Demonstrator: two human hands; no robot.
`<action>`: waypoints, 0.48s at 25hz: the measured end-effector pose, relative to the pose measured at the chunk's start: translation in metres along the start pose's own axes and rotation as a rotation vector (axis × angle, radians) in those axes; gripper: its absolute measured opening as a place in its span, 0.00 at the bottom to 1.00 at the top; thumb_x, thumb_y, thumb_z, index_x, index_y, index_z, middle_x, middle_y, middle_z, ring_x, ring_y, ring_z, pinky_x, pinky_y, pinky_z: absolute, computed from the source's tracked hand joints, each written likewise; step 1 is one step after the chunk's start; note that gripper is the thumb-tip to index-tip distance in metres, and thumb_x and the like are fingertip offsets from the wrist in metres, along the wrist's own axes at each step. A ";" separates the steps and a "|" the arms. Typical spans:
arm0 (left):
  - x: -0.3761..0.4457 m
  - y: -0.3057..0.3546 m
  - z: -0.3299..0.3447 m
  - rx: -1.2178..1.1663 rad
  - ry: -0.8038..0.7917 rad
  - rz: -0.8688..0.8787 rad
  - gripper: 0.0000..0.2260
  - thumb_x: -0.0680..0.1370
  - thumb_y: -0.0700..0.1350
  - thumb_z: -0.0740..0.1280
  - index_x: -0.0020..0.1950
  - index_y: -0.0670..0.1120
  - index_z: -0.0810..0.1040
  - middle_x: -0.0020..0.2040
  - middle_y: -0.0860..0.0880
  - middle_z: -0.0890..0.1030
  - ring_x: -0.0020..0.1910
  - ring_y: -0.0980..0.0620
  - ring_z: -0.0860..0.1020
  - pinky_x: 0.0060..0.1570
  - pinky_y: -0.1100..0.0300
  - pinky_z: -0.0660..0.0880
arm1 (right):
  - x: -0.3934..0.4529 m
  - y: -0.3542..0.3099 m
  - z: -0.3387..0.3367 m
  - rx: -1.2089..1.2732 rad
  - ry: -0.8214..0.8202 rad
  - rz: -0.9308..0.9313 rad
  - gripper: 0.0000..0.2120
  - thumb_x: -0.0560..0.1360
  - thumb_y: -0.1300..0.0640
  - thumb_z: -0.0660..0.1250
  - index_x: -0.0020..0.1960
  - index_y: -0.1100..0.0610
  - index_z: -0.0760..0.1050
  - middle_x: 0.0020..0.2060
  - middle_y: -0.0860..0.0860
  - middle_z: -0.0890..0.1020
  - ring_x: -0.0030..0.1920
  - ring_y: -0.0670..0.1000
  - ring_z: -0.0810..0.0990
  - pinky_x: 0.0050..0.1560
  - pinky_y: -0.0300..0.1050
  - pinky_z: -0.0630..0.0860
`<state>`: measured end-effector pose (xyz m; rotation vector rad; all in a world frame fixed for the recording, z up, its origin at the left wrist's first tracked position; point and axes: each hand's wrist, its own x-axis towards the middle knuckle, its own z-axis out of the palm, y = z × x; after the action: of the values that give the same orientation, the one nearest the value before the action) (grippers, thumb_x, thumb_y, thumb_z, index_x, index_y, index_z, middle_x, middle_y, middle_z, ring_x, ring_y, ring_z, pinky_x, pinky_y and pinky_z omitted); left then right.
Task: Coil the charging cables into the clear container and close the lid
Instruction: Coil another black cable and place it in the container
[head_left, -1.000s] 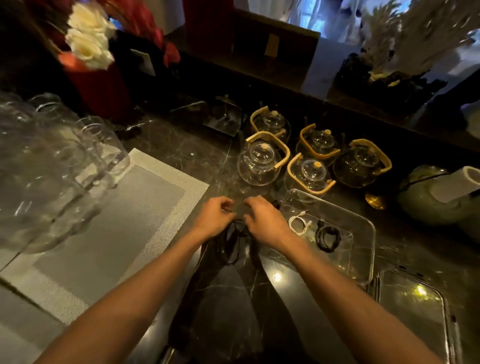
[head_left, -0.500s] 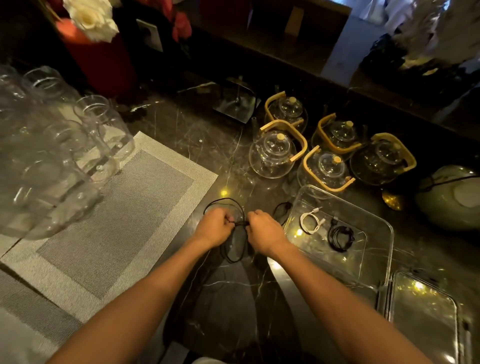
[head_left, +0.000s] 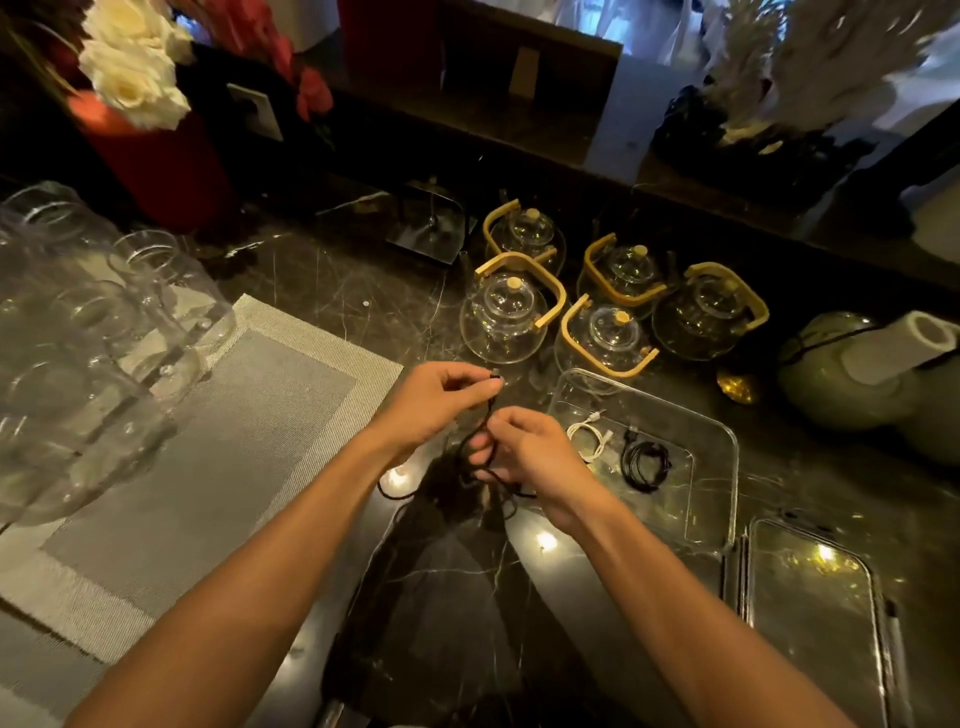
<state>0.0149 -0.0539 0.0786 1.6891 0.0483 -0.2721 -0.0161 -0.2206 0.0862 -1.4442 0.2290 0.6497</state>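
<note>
A black charging cable runs between both hands above the dark marble counter, its loose loops trailing down onto the stone. My left hand pinches the cable's plug end. Just below and to the right, my right hand grips the cable's loops. To the right stands the clear container, open. Inside it lie a coiled white cable and a coiled black cable. The clear lid lies flat on the counter in front of the container.
Several glass teapots with wooden handles stand just behind the hands. A grey woven placemat lies at left under clear glass jars. A green round vessel sits at far right, a red vase of flowers at back left.
My left hand has lifted the plug end up and away from me. My right hand has gathered the cable into loops beneath it. The loop that lay on the counter is drawn in.
</note>
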 end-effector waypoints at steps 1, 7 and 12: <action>-0.001 0.007 0.003 0.022 -0.022 0.025 0.09 0.77 0.47 0.74 0.55 0.46 0.87 0.45 0.53 0.87 0.45 0.61 0.82 0.45 0.67 0.75 | -0.008 -0.004 -0.002 0.042 -0.018 0.006 0.09 0.85 0.59 0.61 0.50 0.59 0.78 0.43 0.57 0.85 0.42 0.51 0.84 0.42 0.44 0.82; -0.011 0.035 0.023 0.287 -0.097 0.289 0.07 0.80 0.46 0.71 0.55 0.47 0.85 0.52 0.52 0.83 0.55 0.56 0.80 0.57 0.65 0.74 | -0.048 -0.009 -0.023 0.118 -0.112 0.011 0.10 0.84 0.53 0.63 0.51 0.59 0.77 0.42 0.60 0.86 0.44 0.59 0.86 0.46 0.51 0.81; -0.023 0.026 0.029 0.249 -0.235 0.215 0.08 0.83 0.49 0.66 0.58 0.47 0.79 0.58 0.48 0.82 0.62 0.52 0.78 0.62 0.61 0.73 | -0.060 -0.003 -0.033 0.144 -0.029 0.002 0.10 0.85 0.57 0.60 0.49 0.60 0.75 0.34 0.56 0.84 0.32 0.53 0.84 0.33 0.44 0.82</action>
<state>-0.0072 -0.0832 0.1051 1.8801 -0.3531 -0.3224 -0.0554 -0.2685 0.1151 -1.2964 0.2496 0.6423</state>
